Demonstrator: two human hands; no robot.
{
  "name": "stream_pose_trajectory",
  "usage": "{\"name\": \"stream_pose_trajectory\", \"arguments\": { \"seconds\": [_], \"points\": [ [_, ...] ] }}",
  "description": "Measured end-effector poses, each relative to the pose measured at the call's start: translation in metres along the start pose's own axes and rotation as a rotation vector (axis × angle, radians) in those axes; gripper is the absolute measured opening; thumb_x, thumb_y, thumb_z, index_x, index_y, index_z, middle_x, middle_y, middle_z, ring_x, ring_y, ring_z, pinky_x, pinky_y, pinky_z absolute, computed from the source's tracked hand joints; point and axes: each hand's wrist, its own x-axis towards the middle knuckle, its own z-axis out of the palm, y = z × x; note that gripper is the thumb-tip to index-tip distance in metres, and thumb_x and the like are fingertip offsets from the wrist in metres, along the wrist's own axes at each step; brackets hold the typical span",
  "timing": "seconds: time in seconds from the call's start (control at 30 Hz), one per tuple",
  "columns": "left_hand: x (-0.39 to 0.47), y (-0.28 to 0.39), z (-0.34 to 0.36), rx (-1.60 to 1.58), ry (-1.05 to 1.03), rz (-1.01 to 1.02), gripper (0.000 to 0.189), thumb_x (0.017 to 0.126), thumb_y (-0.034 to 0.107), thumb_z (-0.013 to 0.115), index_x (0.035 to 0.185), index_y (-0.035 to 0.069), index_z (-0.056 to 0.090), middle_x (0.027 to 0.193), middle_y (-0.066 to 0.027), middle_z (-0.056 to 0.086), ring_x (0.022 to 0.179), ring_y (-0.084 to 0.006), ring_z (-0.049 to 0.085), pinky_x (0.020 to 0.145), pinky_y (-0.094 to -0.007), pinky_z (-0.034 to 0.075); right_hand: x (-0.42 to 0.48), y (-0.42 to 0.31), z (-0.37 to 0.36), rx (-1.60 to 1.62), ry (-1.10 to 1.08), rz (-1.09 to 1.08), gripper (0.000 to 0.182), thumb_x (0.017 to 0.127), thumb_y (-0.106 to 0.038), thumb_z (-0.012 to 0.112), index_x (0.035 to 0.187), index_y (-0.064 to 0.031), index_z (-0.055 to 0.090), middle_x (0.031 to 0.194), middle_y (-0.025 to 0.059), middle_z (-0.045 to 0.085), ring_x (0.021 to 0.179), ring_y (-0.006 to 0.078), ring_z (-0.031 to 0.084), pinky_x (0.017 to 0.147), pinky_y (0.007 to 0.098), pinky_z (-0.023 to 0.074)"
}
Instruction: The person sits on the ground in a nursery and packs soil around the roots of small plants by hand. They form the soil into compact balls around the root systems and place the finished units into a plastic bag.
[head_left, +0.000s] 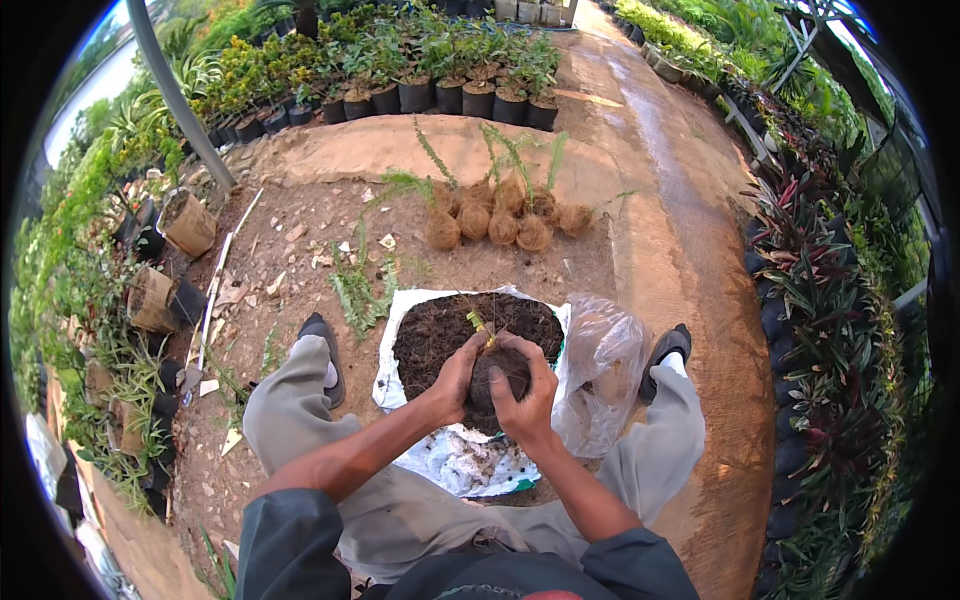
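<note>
Between my two hands is a dark, round ball of soil and roots (491, 401), with a small yellow-green plant shoot (477, 322) at its top. My left hand (457, 375) cups its left side, fingers near the base of the shoot. My right hand (529, 394) wraps the other side, thumb across the front of the ball. Part of the ball is hidden by my fingers. Beneath them lies a white sack (386, 367) spread on the ground, bearing a heap of dark potting soil mixed with fibres (435, 330).
A clear plastic bag (604, 375) rests right of the sack. Cut fern fronds (360, 289) lie to its left. Beyond sit several fibre-wrapped balls with ferns (502, 225). Black-bagged plants (450, 94) line the back; a metal pole (180, 97) stands at left, red-leaved plants (795, 247) at right.
</note>
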Motion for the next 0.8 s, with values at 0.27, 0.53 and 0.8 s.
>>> {"name": "stream_pose_trajectory", "arguments": {
  "seconds": [0.27, 0.53, 0.8],
  "points": [
    [0.008, -0.003, -0.014, 0.087, 0.006, 0.009, 0.041, 0.100, 0.049, 0.054, 0.113, 0.011, 0.062, 0.098, -0.0045, 0.065, 0.088, -0.0175, 0.066, 0.077, -0.0358, 0.056, -0.004, 0.011, 0.002, 0.019, -0.006, -0.111, 0.034, 0.095, -0.027, 0.060, 0.108, 0.0044, 0.062, 0.114, 0.0225, 0.066, 0.104, 0.0320, 0.065, 0.091, 0.0403, 0.0506],
    [0.007, -0.003, -0.009, 0.123, 0.110, 0.074, 0.044, 0.103, 0.044, 0.047, 0.117, 0.006, 0.064, 0.105, -0.0062, 0.069, 0.092, -0.0172, 0.066, 0.086, -0.0344, 0.054, -0.002, 0.026, 0.004, 0.287, 0.069, 0.250, 0.034, 0.098, -0.029, 0.055, 0.110, 0.0024, 0.061, 0.104, 0.0085, 0.065, 0.099, 0.0142, 0.058, 0.091, 0.0302, 0.0449],
    [0.006, 0.005, -0.022, 0.071, 0.053, -0.021, 0.045, 0.103, 0.043, 0.043, 0.116, 0.005, 0.065, 0.106, -0.0067, 0.069, 0.095, -0.0178, 0.067, 0.087, -0.0342, 0.054, -0.003, 0.042, 0.002, 0.402, 0.090, 0.382, 0.037, 0.099, -0.032, 0.051, 0.108, 0.0030, 0.059, 0.101, 0.0076, 0.062, 0.096, 0.0142, 0.056, 0.090, 0.0276, 0.0419]
  ]
}}
